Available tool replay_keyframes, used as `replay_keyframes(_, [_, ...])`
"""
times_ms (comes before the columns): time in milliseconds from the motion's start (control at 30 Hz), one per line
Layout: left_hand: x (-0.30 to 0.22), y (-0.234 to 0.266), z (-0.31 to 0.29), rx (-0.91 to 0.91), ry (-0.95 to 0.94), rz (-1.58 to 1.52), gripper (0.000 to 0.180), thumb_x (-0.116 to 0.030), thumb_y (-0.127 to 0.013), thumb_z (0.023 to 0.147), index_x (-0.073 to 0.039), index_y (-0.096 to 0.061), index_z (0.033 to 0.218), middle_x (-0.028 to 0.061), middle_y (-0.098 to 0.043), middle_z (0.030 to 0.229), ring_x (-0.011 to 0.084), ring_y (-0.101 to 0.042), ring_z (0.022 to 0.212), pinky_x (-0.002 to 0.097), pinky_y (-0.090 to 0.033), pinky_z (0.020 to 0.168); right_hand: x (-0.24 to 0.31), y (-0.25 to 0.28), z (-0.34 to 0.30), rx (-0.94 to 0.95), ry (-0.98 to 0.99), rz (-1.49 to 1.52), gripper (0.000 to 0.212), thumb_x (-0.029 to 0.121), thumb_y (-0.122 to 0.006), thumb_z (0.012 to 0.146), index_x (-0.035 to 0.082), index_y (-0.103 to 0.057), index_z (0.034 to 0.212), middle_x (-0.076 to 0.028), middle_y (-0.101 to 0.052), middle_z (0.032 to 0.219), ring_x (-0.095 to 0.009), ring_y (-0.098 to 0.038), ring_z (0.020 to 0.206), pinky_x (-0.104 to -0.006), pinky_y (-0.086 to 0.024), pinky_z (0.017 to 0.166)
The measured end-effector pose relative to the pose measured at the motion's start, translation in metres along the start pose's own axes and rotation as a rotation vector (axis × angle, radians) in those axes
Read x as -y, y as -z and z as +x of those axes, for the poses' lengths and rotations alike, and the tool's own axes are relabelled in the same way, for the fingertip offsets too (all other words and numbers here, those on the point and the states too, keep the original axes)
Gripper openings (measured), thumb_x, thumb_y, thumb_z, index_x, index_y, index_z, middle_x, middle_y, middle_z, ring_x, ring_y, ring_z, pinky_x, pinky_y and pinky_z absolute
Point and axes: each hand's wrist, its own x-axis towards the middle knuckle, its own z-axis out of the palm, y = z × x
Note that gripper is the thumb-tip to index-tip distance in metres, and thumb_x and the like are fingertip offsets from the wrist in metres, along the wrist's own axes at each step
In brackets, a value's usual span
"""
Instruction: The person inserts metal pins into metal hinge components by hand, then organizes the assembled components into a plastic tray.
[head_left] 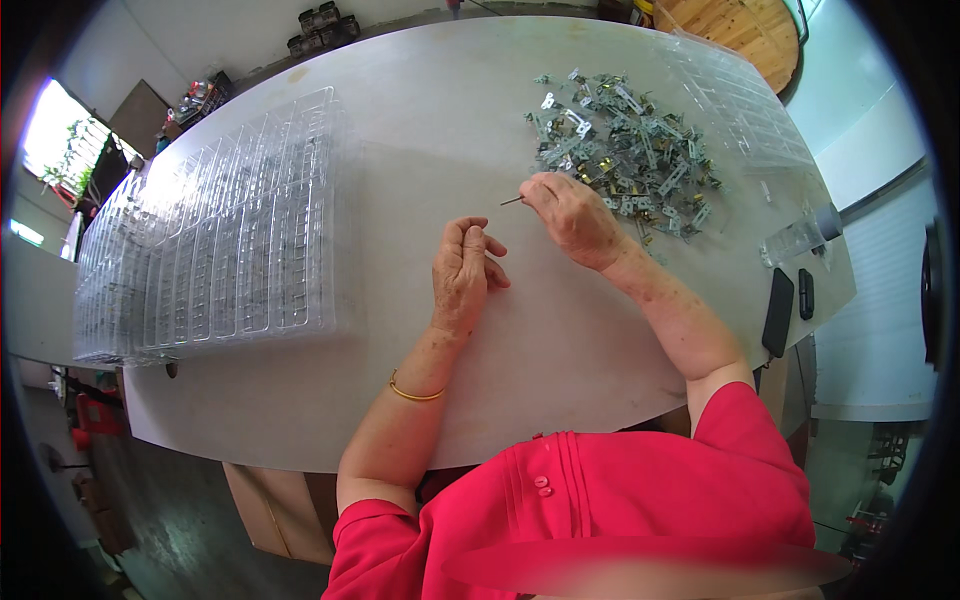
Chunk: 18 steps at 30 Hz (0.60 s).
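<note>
A short, thin metal pin [511, 201] sticks out to the left from my right hand [575, 222], pinched between its fingertips. That hand is over the table beside the near left edge of a pile of small metal brackets [640, 150], silver-grey with some brass-coloured parts. My left hand [463, 280] is a little nearer and to the left, fingers loosely bent and apart, with nothing visible in them. The tip of the pin is just above and right of the left fingers, not touching them.
Stacked clear plastic trays [240, 230] with narrow compartments fill the table's left side. Another clear tray [740, 100] lies at the far right. A clear bottle [795, 240] on its side, a black phone [778, 312] and a small black object [806, 294] are by the right edge.
</note>
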Motion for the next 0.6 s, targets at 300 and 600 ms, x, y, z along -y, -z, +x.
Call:
replay_keyframes(300, [0.005, 0.007, -0.001, -0.065, -0.038, -0.032, 0.025, -0.023, -0.040, 0.108, -0.003, -0.053, 0.117, 0.0049, -0.063, 0.083, 0.0082, -0.057, 0.054, 0.0218, -0.046, 0.051, 0.038, 0.021, 0.027, -0.108, 0.012, 0.271, 0.015, 0.001, -0.064, 0.087, 0.003, -0.059, 0.101, -0.011, -0.064, 0.092, -0.030, -0.066, 0.085, -0.0368, -0.056, 0.072])
replay_keyframes(600, [0.004, 0.003, 0.002, -0.112, -0.070, -0.018, 0.023, -0.020, -0.041, 0.108, -0.003, -0.054, 0.114, 0.0037, -0.062, 0.082, 0.0055, -0.050, 0.053, 0.0205, -0.039, 0.048, -0.002, -0.004, 0.027, -0.212, -0.676, 0.775, 0.009, 0.012, -0.062, 0.098, 0.003, -0.060, 0.098, -0.002, -0.064, 0.079, -0.010, -0.057, 0.065, -0.0284, -0.048, 0.058])
